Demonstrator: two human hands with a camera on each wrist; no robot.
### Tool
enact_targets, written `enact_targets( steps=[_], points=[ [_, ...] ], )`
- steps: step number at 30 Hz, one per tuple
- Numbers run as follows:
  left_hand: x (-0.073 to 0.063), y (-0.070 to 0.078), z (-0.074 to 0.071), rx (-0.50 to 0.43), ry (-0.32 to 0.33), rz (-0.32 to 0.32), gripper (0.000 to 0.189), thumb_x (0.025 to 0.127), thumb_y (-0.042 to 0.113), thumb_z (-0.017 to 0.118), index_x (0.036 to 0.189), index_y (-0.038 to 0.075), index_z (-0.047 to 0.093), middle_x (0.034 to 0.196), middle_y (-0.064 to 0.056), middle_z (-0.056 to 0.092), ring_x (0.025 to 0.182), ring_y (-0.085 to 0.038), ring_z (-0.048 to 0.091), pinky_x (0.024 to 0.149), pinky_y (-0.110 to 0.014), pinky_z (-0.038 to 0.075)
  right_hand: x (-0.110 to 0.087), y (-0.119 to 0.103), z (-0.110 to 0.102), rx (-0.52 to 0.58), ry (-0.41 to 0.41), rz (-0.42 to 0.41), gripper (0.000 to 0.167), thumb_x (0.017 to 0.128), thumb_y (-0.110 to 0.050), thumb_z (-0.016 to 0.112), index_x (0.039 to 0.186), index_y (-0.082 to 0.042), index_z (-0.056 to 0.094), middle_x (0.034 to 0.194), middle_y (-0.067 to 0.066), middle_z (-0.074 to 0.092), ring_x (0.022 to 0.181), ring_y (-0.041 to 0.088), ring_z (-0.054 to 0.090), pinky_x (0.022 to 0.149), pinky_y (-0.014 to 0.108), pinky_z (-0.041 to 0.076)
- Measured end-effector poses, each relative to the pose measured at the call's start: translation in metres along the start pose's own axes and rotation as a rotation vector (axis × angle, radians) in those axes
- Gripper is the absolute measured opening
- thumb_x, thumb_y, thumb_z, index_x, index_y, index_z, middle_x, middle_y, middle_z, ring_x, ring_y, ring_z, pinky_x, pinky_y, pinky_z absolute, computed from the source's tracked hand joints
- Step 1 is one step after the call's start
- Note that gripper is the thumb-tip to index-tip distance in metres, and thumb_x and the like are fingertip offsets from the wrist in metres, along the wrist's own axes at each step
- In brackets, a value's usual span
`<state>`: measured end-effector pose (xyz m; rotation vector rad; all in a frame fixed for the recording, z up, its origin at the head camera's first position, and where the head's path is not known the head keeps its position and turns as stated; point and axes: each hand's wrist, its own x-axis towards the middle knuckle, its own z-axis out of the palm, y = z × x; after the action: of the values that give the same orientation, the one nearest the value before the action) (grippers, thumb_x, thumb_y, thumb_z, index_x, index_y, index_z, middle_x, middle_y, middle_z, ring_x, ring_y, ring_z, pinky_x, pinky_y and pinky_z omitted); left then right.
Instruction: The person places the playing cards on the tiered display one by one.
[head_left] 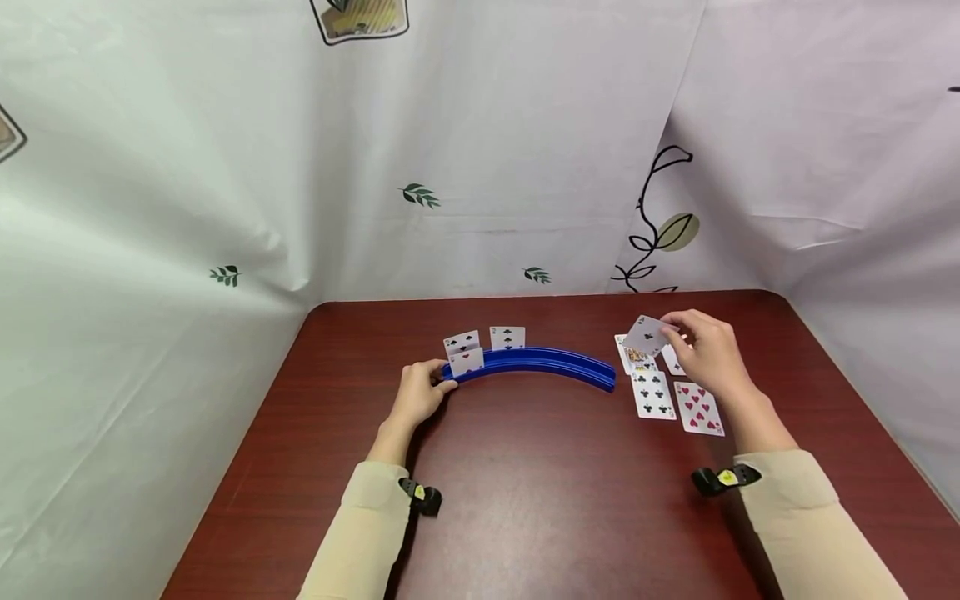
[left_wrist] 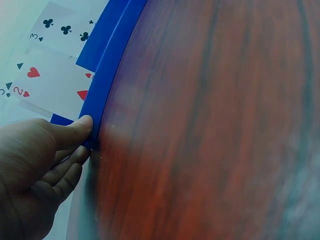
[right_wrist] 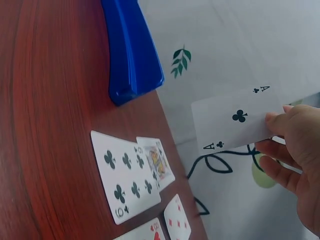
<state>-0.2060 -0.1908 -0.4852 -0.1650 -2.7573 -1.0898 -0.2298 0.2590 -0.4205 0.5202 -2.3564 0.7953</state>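
My left hand (head_left: 417, 393) pinches the left end of a curved blue card holder (head_left: 551, 360) between thumb and fingers. A two of hearts (left_wrist: 55, 85) stands in the holder's front slot, close to that thumb. Behind it a spade card (head_left: 460, 342) leans, partly covered. A three of clubs (head_left: 507, 337) stands a little to the right in the rear slot. Up over the loose cards at the right, my right hand (head_left: 708, 350) pinches an ace of clubs (right_wrist: 235, 119) by one edge, its face showing in the right wrist view.
Under and beside the right hand, several cards lie face up on the dark red table (head_left: 510, 500): a six of clubs (head_left: 652, 394), a hearts card (head_left: 700, 408), a face card (right_wrist: 159, 162) and a diamond card (right_wrist: 177, 220). A pale cloth wall (head_left: 480, 242) stands behind the table.
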Motion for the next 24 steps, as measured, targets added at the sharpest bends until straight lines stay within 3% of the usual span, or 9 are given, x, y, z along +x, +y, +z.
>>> enact_targets(
  steps=[9, 16, 24],
  points=[
    [0.001, 0.002, -0.002, 0.004, -0.001, -0.003, 0.033, 0.086, 0.006, 0.081, 0.117, -0.005, 0.072, 0.097, -0.016, 0.075, 0.092, -0.028, 0.072, 0.086, -0.044, 0.058, 0.007, -0.011, 0.011, 0.037, -0.018, -0.025, 0.010, 0.089, 0.002, 0.074, 0.099, -0.001, 0.073, 0.088, 0.010, 0.070, 0.072, 0.023, 0.062, 0.063, 0.036, 0.050],
    [0.000, 0.002, -0.002, -0.012, 0.005, 0.005, 0.033, 0.085, 0.005, 0.081, 0.115, -0.005, 0.072, 0.095, -0.016, 0.075, 0.090, -0.029, 0.073, 0.084, -0.044, 0.058, 0.011, -0.019, 0.019, 0.053, -0.038, -0.042, 0.011, 0.089, 0.003, 0.073, 0.098, -0.002, 0.073, 0.088, 0.007, 0.070, 0.072, 0.021, 0.061, 0.064, 0.031, 0.049],
    [-0.001, 0.001, 0.000, -0.006, 0.010, 0.009, 0.034, 0.085, 0.006, 0.081, 0.116, -0.005, 0.072, 0.095, -0.016, 0.075, 0.090, -0.029, 0.073, 0.084, -0.044, 0.058, 0.014, -0.030, 0.027, 0.096, -0.073, -0.062, 0.010, 0.090, 0.003, 0.073, 0.098, 0.000, 0.072, 0.088, 0.010, 0.069, 0.073, 0.023, 0.063, 0.064, 0.046, 0.055]
  ],
)
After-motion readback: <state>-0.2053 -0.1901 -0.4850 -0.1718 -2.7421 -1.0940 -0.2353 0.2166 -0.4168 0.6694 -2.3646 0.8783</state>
